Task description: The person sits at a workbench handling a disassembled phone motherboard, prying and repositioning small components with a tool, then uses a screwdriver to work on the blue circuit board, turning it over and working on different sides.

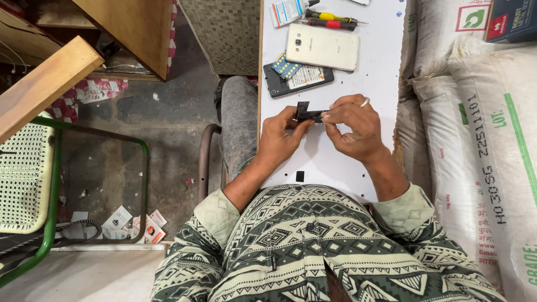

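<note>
White woven sacks (475,140) are stacked along the right edge of the view, printed with dark lettering, a green stripe and a red-and-green square emblem near the top; their contents are not visible. A dark blue box (512,19) with a red label rests on top of the sacks at the upper right corner. A white table (335,162) runs down the centre between the sacks and the floor. A green chair (33,184) with pale woven mesh stands at the far left, and small white-and-red cards (134,222) lie scattered on the floor beside its legs. On the table's far end lies a pale gold phone (323,47), back side up. Just below it, touching, lies a dark phone (296,79) with its back cover off, exposing a white label, and a small blue patterned card (286,65) rests on its upper corner. A white-and-blue packet (286,11) sits at the top edge. Two screwdrivers (330,20), one yellow-handled and one red-handled, lie side by side next to the packet. The left hand (279,137) and right hand (353,126) meet above the table's middle, both pinching a small black part (306,113) between thumbs and fingertips; it appears to be a bracket or clip, though its shape is unclear. A small black square (300,176) lies on the table near the person.
</note>
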Demonstrator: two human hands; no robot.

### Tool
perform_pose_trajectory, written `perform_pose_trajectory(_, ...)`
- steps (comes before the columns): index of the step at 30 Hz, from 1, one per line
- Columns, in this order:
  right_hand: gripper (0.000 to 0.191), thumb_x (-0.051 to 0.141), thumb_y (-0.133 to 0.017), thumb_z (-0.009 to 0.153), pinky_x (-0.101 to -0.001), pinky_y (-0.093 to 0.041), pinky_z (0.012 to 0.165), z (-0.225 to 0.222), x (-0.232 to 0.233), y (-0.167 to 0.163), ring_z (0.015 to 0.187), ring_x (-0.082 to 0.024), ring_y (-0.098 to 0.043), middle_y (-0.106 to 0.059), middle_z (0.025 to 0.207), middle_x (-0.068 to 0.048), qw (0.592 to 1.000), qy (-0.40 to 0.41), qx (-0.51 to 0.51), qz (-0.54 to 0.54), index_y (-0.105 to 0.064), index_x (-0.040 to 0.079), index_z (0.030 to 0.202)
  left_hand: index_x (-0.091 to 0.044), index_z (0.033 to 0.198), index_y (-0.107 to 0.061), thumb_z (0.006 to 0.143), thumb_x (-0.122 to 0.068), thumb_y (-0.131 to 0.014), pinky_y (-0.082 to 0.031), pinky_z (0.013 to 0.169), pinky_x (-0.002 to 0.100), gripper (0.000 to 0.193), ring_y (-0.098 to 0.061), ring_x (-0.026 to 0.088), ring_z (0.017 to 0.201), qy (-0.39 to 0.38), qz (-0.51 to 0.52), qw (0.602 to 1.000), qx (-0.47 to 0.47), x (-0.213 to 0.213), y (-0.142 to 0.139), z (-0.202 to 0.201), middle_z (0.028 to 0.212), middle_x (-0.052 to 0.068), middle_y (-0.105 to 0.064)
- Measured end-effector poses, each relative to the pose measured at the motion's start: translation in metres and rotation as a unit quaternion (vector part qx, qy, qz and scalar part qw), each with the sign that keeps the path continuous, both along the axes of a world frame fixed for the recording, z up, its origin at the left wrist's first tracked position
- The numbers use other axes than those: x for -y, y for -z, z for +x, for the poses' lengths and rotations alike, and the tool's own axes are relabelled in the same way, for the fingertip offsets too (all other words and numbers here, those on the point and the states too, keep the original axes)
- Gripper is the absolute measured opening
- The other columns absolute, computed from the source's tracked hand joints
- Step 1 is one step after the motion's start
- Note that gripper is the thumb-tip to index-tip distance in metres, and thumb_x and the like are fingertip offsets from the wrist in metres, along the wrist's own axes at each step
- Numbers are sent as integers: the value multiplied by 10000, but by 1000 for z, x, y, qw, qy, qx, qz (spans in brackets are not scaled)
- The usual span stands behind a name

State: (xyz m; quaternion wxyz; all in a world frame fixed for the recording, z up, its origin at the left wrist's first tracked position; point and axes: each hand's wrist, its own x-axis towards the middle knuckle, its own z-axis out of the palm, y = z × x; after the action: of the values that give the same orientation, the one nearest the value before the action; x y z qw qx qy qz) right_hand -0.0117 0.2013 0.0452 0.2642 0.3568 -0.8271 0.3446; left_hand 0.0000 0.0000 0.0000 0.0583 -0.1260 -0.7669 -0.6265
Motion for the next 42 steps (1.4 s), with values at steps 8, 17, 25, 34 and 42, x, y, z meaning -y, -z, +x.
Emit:
perform_pose_trajectory(8,187,-76,-769,775,-347,-535,727,8,11,-26,873,-247,-701,-684,826,-56,997,0,-34,67,-678,70,848,-33,1011,-716,888,-73,-787,-583,635,286,148,-762,158,713,-21,-32,999,-39,0,3,-4,841,119,-769)
perform_pose_trajectory(17,182,-31,-761,713,-362,-517,661,20,11,-35,855,-241,-658,-656,781,-29,995,9,-28,94,-665,95,802,-42,1112,-726,887,-25,-747,-595,691,318,226,-771,229,786,7,-34,996,-88,0,-10,8,914,151,-770)
perform_pose_trajectory(25,220,-32,-754,705,-355,-538,720,15,11,-33,852,-234,-689,-670,804,-37,999,-11,-27,31,-651,92,855,-33,1046,-722,902,-43,-754,-583,638,310,147,-766,223,733,7,-24,997,-78,4,-11,7,876,135,-767)
perform_pose_trajectory(34,154,-48,-723,868,-301,-566,827,10,-12,-7,911,-200,-716,-719,954,-100,979,65,-34,-193,-635,24,972,4,942,-717,883,-106,-803,-515,506,279,151,-685,139,559,-18,-13,998,-66,-4,-26,-6,743,104,-747)
perform_pose_trajectory(42,131,-69,-717,951,-285,-593,781,17,-19,42,883,-192,-712,-707,972,-158,968,123,6,-221,-652,-31,1057,-11,979,-705,943,-199,-760,-488,494,304,199,-682,141,524,-43,-59,997,-29,-3,-13,2,619,104,-698)
